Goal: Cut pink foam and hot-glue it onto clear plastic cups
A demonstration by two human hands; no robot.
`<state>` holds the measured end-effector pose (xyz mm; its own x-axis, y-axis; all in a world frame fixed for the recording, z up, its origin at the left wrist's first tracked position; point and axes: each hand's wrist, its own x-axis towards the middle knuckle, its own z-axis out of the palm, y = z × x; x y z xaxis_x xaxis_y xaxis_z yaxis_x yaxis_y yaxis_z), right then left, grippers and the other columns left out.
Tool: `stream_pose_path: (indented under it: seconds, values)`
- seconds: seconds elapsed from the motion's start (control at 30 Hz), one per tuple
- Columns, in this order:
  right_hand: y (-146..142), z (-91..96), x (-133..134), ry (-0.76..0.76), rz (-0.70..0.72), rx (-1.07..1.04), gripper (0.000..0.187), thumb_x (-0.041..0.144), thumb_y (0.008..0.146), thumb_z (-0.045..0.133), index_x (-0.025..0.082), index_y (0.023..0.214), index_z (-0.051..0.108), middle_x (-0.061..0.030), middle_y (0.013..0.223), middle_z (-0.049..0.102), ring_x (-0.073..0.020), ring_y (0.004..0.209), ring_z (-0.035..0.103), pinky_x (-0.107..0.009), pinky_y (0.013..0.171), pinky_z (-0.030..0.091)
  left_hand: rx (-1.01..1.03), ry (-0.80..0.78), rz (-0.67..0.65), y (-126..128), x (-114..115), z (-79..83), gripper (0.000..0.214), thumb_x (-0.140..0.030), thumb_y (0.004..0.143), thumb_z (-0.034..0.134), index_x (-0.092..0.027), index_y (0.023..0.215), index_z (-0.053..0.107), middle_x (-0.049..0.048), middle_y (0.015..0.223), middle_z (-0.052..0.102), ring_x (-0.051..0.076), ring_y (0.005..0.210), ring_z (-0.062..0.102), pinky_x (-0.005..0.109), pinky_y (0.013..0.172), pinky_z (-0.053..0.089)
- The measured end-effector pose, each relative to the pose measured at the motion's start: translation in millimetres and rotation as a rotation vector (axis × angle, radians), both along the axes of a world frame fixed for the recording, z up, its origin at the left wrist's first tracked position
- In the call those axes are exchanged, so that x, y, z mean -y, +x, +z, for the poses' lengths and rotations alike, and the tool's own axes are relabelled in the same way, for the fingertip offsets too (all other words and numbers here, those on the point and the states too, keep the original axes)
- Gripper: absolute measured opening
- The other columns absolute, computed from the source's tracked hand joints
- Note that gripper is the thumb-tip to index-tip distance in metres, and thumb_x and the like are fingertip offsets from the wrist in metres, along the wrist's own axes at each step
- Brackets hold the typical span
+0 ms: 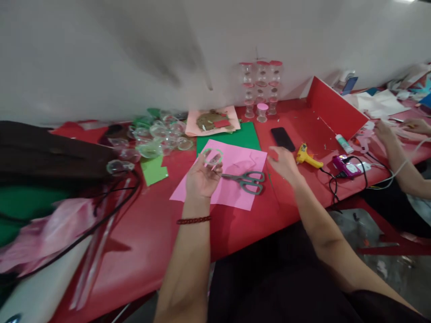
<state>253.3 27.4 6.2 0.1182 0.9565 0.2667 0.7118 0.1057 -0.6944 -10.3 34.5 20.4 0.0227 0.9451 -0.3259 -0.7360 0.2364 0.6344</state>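
Note:
My left hand is raised over a pink sheet and pinches a small clear round piece with a green rim. Grey-handled scissors lie on the pink sheet just right of that hand. My right hand hovers blurred above the red table, between the scissors and a yellow glue gun; its fingers look loosely spread and nothing shows in it. A black phone lies just beyond it.
A green sheet, clear plastic domes, stacked clear cups with pink lids, a red folded board and a purple device with cables sit on the table. Another person's arms work at the right. Dark bags lie at the left.

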Motion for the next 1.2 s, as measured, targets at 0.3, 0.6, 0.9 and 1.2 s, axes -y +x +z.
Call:
stream_pose_path:
  seconds: [0.3, 0.6, 0.9, 1.2]
  values:
    - [96.9, -0.5, 28.1, -0.394, -0.349, 0.675, 0.039, 0.014, 0.088, 0.051, 0.006, 0.125, 0.061, -0.0252, 0.126, 0.065, -0.0323, 0.115, 0.061, -0.041, 0.095, 0.043, 0.09, 0.115, -0.129, 14.3, 5.6, -1.2, 0.026, -0.026, 0.095, 0.057, -0.02, 0.118, 0.066, 0.0074, 0.097, 0.071, 0.01, 0.064, 0.061, 0.02, 0.056, 0.05]
    - [66.5, 32.9, 26.9, 0.033, -0.317, 0.161, 0.039, 0.024, 0.075, 0.062, 0.013, 0.112, 0.069, -0.0177, 0.113, 0.069, -0.0297, 0.103, 0.062, -0.039, 0.088, 0.047, 0.191, 0.128, -0.093, 9.1, 0.6, -4.6, 0.026, -0.022, 0.093, 0.062, -0.018, 0.118, 0.067, 0.0043, 0.087, 0.067, 0.006, 0.056, 0.054, 0.018, 0.053, 0.047]
    - [-53.6, 48.7, 12.5, -0.417, 0.512, -0.954, 0.044, 0.057, 0.068, 0.08, 0.021, 0.089, 0.065, -0.0056, 0.088, 0.071, -0.0155, 0.07, 0.063, -0.027, 0.059, 0.049, 0.264, 0.064, -0.03, 4.9, -1.3, 1.4, 0.026, -0.034, 0.098, 0.059, -0.016, 0.116, 0.065, -0.0024, 0.062, 0.054, 0.005, 0.047, 0.05, 0.013, 0.043, 0.042]
    - [-44.0, -2.1, 4.7, -0.312, 0.611, -0.784, 0.059, 0.076, 0.075, 0.067, 0.019, 0.087, 0.059, 0.007, 0.051, 0.046, -0.0078, 0.043, 0.04, -0.023, 0.043, 0.031, 0.097, 0.128, -0.045, 6.5, -6.2, -18.6, 0.03, -0.014, 0.092, 0.062, -0.016, 0.122, 0.065, 0.0084, 0.11, 0.07, 0.008, 0.07, 0.065, 0.019, 0.066, 0.057]
